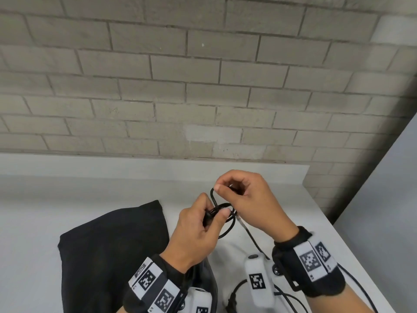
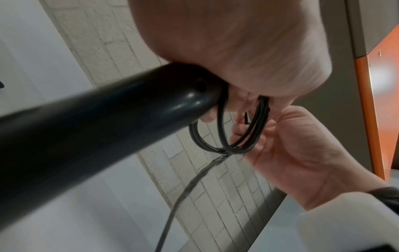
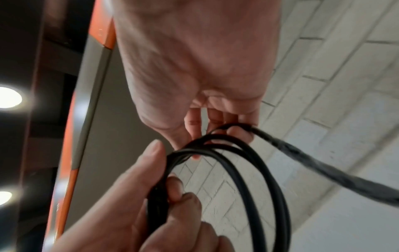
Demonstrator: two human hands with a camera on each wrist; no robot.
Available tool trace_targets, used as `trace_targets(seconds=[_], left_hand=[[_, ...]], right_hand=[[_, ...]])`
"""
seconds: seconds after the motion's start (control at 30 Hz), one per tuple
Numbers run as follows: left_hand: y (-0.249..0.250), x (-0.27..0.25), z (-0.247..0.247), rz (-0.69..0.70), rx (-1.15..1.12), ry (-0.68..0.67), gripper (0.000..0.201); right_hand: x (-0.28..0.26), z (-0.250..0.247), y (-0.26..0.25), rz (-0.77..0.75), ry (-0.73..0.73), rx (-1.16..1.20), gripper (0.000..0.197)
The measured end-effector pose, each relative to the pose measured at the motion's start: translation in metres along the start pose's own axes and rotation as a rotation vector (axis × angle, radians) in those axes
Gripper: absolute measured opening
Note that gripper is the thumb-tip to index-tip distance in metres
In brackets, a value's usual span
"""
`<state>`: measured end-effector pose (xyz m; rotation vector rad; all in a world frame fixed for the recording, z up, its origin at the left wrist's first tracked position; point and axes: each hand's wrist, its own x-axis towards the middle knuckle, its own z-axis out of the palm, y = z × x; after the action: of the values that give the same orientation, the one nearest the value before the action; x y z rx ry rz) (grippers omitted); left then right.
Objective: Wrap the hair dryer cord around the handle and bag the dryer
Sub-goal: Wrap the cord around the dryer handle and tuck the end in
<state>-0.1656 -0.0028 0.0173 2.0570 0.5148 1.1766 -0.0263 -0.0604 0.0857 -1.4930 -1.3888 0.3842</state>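
In the head view my left hand (image 1: 214,208) grips the end of the black dryer handle together with several loops of the black cord (image 1: 225,222). Just above it, my right hand (image 1: 228,187) pinches a loop of that cord between thumb and fingers. In the left wrist view the dryer handle (image 2: 108,119) runs up from the lower left into my left hand (image 2: 237,51), and the cord loops (image 2: 237,134) hang at its end. In the right wrist view the cord (image 3: 248,162) curves between both hands, and its free length is blurred. The black bag (image 1: 108,256) lies flat to the left. The dryer's body is hidden.
The white table (image 1: 67,199) stands against a grey brick wall (image 1: 203,98), and its right edge (image 1: 334,224) is close to my right wrist. The loose cord (image 1: 255,242) trails down toward me. Thin black cables (image 1: 284,294) lie at the near edge.
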Motion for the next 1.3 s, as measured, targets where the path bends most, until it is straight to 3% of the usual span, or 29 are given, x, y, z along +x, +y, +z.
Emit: trace_targets(seconds=[0.17, 0.33, 0.47, 0.73, 0.8, 0.9, 1.0, 1.07, 1.13, 1.3], left_hand=[[-0.004, -0.001, -0.002, -0.013, -0.139, -0.029, 0.026], [-0.005, -0.001, -0.003, -0.083, -0.234, 0.018, 0.027], [-0.007, -0.001, -0.009, -0.114, -0.165, 0.076, 0.021], [-0.005, 0.001, -0.005, -0.105, -0.120, 0.060, 0.034], [-0.006, 0.001, -0.003, -0.121, -0.130, 0.073, 0.034], [-0.005, 0.001, -0.001, -0.156, -0.172, 0.094, 0.036], [-0.003, 0.002, 0.002, -0.139, -0.150, 0.098, 0.039], [-0.002, 0.003, 0.004, -0.120, -0.119, 0.098, 0.039], [-0.002, 0.003, 0.006, -0.110, -0.096, 0.101, 0.041], [-0.003, 0.001, 0.008, -0.092, -0.056, 0.116, 0.045]], right_hand=[[-0.004, 0.008, 0.020, 0.180, -0.103, 0.264, 0.010], [-0.021, 0.012, 0.030, 0.110, -0.152, 0.308, 0.038], [-0.032, 0.016, 0.038, 0.049, -0.236, 0.208, 0.010], [-0.030, 0.010, 0.046, 0.093, -0.309, 0.216, 0.014], [-0.035, 0.014, 0.046, 0.036, -0.180, 0.124, 0.025], [-0.051, 0.029, 0.051, -0.099, 0.246, -0.161, 0.044], [-0.065, 0.046, 0.056, -0.269, 0.490, -0.387, 0.039], [-0.070, 0.056, 0.061, -0.361, 0.540, -0.509, 0.026], [-0.072, 0.062, 0.062, -0.351, 0.521, -0.570, 0.015], [-0.073, 0.061, 0.045, -0.161, 0.440, -0.405, 0.026]])
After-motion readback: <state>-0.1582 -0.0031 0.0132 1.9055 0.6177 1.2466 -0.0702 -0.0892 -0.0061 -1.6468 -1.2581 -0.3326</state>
